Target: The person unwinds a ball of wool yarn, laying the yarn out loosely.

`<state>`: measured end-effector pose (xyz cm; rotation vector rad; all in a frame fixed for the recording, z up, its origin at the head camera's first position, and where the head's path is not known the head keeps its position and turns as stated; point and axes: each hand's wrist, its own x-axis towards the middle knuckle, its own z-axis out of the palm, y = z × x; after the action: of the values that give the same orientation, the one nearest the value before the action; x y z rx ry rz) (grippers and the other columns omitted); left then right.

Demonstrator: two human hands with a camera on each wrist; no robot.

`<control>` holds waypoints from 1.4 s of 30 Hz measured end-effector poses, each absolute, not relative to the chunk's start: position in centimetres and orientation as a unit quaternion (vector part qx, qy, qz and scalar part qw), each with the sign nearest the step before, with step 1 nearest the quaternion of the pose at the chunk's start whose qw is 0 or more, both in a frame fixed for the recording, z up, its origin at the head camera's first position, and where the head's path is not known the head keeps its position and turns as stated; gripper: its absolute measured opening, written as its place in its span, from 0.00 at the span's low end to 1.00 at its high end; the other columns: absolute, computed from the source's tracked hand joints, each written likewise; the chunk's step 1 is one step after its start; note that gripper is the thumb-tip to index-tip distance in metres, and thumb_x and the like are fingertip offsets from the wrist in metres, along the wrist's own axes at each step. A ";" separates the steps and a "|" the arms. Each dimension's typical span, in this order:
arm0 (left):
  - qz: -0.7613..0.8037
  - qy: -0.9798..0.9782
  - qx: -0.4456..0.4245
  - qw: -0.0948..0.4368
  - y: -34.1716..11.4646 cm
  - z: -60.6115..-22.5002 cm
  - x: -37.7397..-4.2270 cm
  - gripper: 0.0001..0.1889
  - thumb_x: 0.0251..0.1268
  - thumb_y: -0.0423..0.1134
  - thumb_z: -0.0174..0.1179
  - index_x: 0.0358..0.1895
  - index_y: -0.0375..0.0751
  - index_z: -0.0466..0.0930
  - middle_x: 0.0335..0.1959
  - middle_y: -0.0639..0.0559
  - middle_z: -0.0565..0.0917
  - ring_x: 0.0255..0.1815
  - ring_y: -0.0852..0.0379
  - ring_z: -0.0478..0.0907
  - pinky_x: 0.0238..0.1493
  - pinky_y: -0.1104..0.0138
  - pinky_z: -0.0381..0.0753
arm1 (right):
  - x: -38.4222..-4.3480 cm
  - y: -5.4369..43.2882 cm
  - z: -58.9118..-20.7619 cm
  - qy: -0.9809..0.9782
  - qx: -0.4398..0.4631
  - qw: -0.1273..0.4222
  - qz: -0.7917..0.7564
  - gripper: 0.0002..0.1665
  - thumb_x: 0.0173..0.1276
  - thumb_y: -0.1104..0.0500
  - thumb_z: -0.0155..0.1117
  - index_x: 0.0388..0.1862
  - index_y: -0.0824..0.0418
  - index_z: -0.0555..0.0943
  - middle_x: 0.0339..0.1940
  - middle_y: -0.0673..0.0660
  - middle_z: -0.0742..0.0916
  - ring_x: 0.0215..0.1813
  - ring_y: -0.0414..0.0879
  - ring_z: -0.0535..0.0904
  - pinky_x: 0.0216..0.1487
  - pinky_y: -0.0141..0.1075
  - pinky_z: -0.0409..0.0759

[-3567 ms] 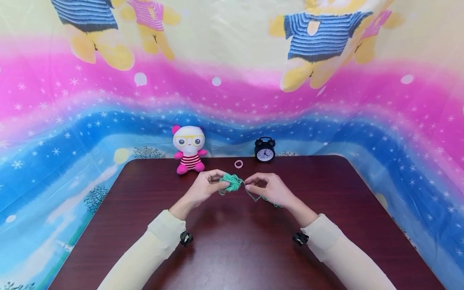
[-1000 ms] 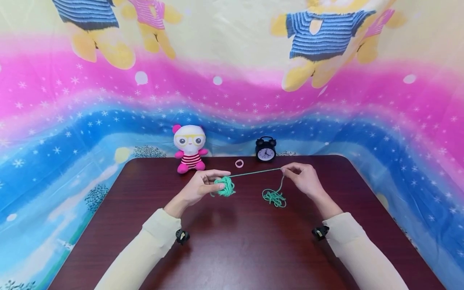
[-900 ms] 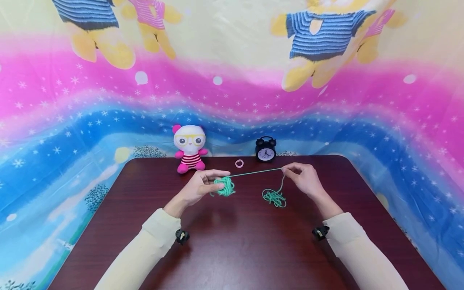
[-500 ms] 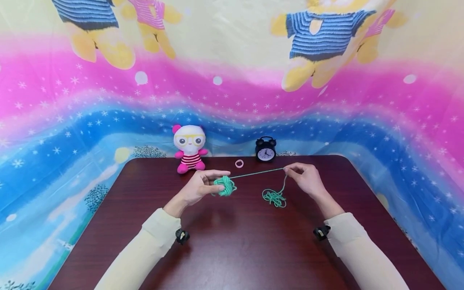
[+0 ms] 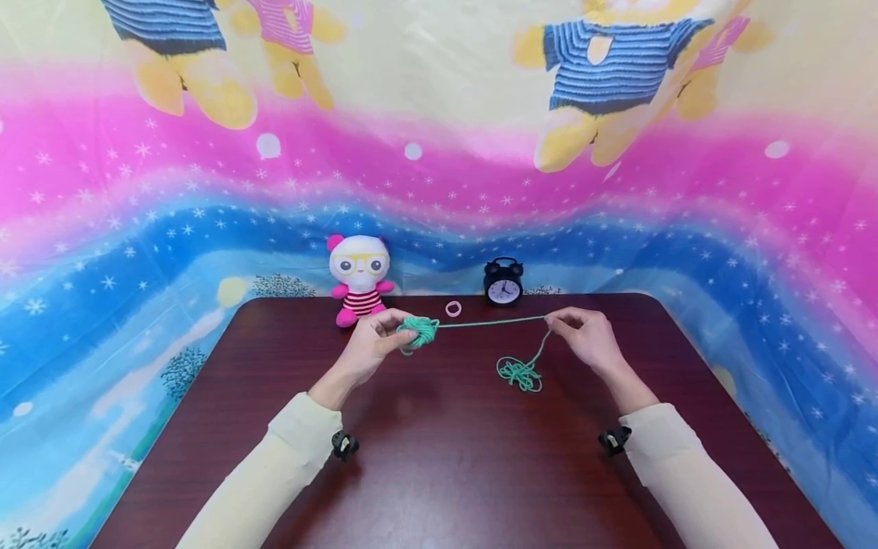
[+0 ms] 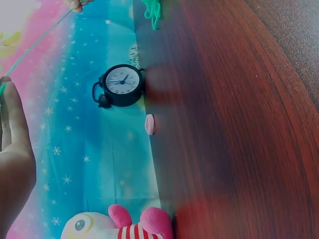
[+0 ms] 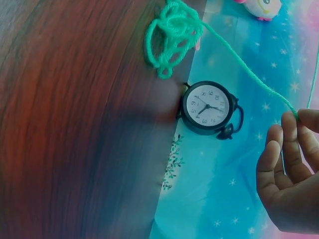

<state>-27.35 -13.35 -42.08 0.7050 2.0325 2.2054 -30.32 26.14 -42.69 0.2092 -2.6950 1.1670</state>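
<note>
Left hand [image 5: 376, 340]: gripping a small, rounded bundle of wound green yarn [image 5: 420, 332], thumb across its near side. Right hand [image 5: 583, 335]: pinching a thin green yarn strand [image 5: 490, 323] between thumb and fingertips. The strand runs nearly straight between the two hands, then drops from the right fingertips to a loose, looped tangle of green yarn [image 5: 520, 374] — this lies on the dark red-brown, wood-grained table [image 5: 439, 473], below and to the left of the right hand. Beyond the left fingertips, slightly to their right, lies a small pale-pink ring [image 5: 453, 309]. A black, round-faced twin-bell alarm clock [image 5: 504, 284] stands beyond and left of the right hand. Directly behind the left hand sits a white-and-pink plush panda with yellow glasses [image 5: 360, 276] — upright, striped body facing the hands.
</note>
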 end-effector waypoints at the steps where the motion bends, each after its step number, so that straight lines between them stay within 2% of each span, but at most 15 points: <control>1: 0.716 0.660 0.225 0.030 -13.4 -42.0 -27.3 0.11 0.67 0.29 0.61 0.50 0.29 0.80 0.36 0.58 0.88 0.32 0.63 0.85 0.36 0.68 0.87 | -30.3 26.3 -42.7 -0.910 0.066 0.097 0.397 0.19 0.73 0.44 0.62 0.50 0.55 0.87 0.50 0.58 0.90 0.51 0.54 0.84 0.46 0.41 0.78; 7: 0.725 0.650 0.226 0.032 -13.4 -42.0 -27.3 0.08 0.67 0.28 0.61 0.46 0.40 0.80 0.36 0.58 0.87 0.32 0.63 0.85 0.37 0.69 0.87 | -30.6 27.4 -42.8 -0.912 0.032 0.091 0.399 0.19 0.73 0.44 0.60 0.50 0.54 0.87 0.49 0.59 0.90 0.50 0.54 0.84 0.41 0.38 0.77; 16: 0.742 0.628 0.230 0.028 -13.3 -42.0 -27.3 0.09 0.66 0.26 0.59 0.45 0.43 0.79 0.35 0.58 0.87 0.31 0.63 0.85 0.36 0.69 0.87 | -30.8 29.3 -44.2 -0.921 0.004 0.054 0.387 0.19 0.75 0.46 0.58 0.53 0.56 0.86 0.53 0.61 0.88 0.53 0.57 0.84 0.46 0.44 0.82; 20: 0.748 0.623 0.228 0.022 -13.2 -42.1 -27.4 0.10 0.66 0.26 0.59 0.45 0.44 0.79 0.35 0.57 0.87 0.31 0.64 0.85 0.35 0.69 0.87 | -30.8 29.8 -44.6 -0.925 0.010 0.038 0.377 0.18 0.75 0.48 0.58 0.52 0.55 0.86 0.50 0.61 0.89 0.50 0.56 0.84 0.42 0.39 0.80; 24: 0.748 0.623 0.228 0.025 -13.0 -42.0 -27.4 0.10 0.66 0.26 0.60 0.44 0.45 0.79 0.35 0.57 0.87 0.30 0.64 0.85 0.35 0.69 0.87 | -30.8 29.9 -45.0 -0.927 0.041 -0.001 0.374 0.16 0.74 0.52 0.59 0.50 0.58 0.87 0.44 0.62 0.89 0.46 0.59 0.82 0.36 0.37 0.77; 30: 0.744 0.628 0.223 0.030 -12.4 -42.0 -27.2 0.09 0.66 0.27 0.61 0.43 0.45 0.80 0.35 0.58 0.88 0.31 0.64 0.85 0.35 0.70 0.87 | -30.5 29.7 -45.2 -0.938 0.079 -0.049 0.335 0.15 0.73 0.54 0.62 0.51 0.60 0.86 0.43 0.59 0.89 0.42 0.53 0.82 0.36 0.38 0.78; 33: 0.744 0.632 0.214 0.034 -12.1 -42.0 -27.1 0.08 0.66 0.27 0.62 0.44 0.44 0.80 0.36 0.58 0.88 0.31 0.64 0.85 0.36 0.70 0.87 | -30.3 29.1 -44.9 -0.942 0.086 -0.040 0.321 0.15 0.72 0.53 0.63 0.51 0.58 0.86 0.44 0.58 0.89 0.43 0.50 0.82 0.39 0.39 0.80; 38: 0.734 0.646 0.207 0.038 -11.8 -42.1 -27.1 0.09 0.66 0.28 0.61 0.47 0.37 0.79 0.37 0.58 0.88 0.33 0.64 0.86 0.36 0.70 0.87 | -29.8 27.5 -44.1 -0.940 0.109 -0.011 0.322 0.13 0.72 0.51 0.64 0.49 0.54 0.87 0.46 0.56 0.89 0.48 0.52 0.84 0.45 0.44 0.83; 42: 0.731 0.651 0.203 0.042 -11.6 -42.1 -27.0 0.12 0.67 0.29 0.61 0.51 0.31 0.77 0.37 0.58 0.88 0.34 0.64 0.86 0.37 0.70 0.87 | -29.2 25.5 -43.5 -0.929 0.133 -0.007 0.344 0.11 0.72 0.51 0.64 0.49 0.50 0.86 0.45 0.53 0.90 0.47 0.49 0.85 0.43 0.41 0.83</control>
<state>-26.99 -11.64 -42.06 0.6216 1.9901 2.2351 -29.23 25.50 -43.47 0.4212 -2.9336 1.0862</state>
